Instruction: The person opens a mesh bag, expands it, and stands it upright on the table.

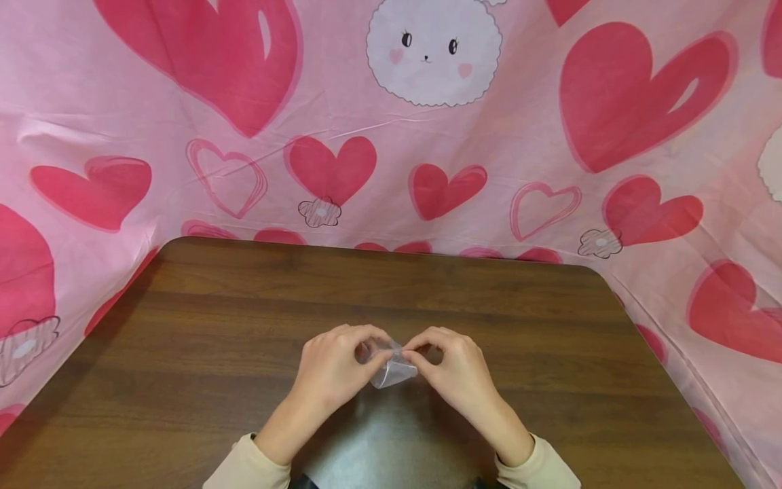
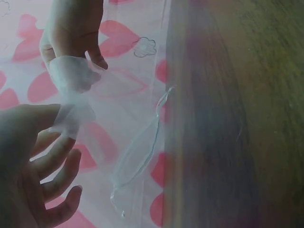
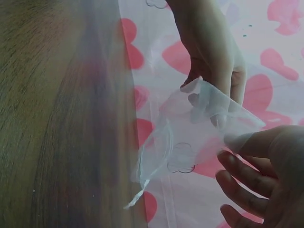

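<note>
A small, see-through, thin bag (image 1: 396,373) is stretched between both hands above the wooden table. My left hand (image 1: 334,360) pinches one side of it between thumb and fingertips. Opposite, my right hand (image 1: 457,361) pinches the other side the same way, its fingertips close to the left ones. The right wrist view shows the sheer bag (image 3: 213,107) spread out, with a looped edge that ends in a twisted tail hanging down. In the left wrist view the pinched film (image 2: 76,111) looks whitish and blurred, and the other fingers are loosely bent.
Beneath the hands lies a dark brown wooden table (image 1: 391,292) with rounded far corners. A pink cloth (image 1: 391,122) printed with red hearts and a white fluffy face hangs behind it and along both sides. Light-coloured sleeves (image 1: 250,465) cover the forearms.
</note>
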`<state>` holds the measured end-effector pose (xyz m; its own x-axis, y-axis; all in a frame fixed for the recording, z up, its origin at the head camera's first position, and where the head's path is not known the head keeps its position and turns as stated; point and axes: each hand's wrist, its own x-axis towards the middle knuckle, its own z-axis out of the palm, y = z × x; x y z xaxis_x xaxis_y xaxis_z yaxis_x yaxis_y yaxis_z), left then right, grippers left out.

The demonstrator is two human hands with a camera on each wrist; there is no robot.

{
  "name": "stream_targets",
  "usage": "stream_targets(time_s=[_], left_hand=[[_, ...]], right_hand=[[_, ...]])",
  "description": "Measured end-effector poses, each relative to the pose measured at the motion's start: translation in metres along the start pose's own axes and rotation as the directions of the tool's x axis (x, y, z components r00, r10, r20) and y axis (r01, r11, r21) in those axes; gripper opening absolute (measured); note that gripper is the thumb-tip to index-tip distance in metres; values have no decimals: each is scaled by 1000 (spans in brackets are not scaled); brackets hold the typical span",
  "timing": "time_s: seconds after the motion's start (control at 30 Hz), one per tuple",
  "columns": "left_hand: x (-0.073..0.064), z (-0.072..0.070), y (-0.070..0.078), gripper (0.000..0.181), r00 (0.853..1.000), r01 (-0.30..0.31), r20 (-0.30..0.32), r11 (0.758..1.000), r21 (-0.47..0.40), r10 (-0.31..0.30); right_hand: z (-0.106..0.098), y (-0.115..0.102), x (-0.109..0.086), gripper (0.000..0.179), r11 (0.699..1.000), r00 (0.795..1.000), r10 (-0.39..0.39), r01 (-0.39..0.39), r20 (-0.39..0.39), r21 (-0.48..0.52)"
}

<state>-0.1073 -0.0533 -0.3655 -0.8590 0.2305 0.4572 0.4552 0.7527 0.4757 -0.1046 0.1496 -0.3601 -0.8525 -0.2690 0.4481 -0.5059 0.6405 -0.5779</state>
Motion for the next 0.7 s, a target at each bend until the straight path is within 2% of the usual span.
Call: stream_targets(time_s=[0.1,0.2,0.53,0.7], left_hand=[[0,1,0,11,999,-37,3,999,32,37],[0,2,0,9,999,-49,-11,998,44,49],[1,2,-2,11,999,-7,-45,1000,30,8],[-1,5,-2,12,999,-10,-36,999,38,12]], right_hand=[[0,0,0,19,1000,1000,-12,12,-9,-1],[0,0,0,19,1000,1000,-25,25,-15,-9],[-1,2,1,12,998,999,-10,12,33,-63],[0,2,1,14,998,1000,-17,17,-1,-66]])
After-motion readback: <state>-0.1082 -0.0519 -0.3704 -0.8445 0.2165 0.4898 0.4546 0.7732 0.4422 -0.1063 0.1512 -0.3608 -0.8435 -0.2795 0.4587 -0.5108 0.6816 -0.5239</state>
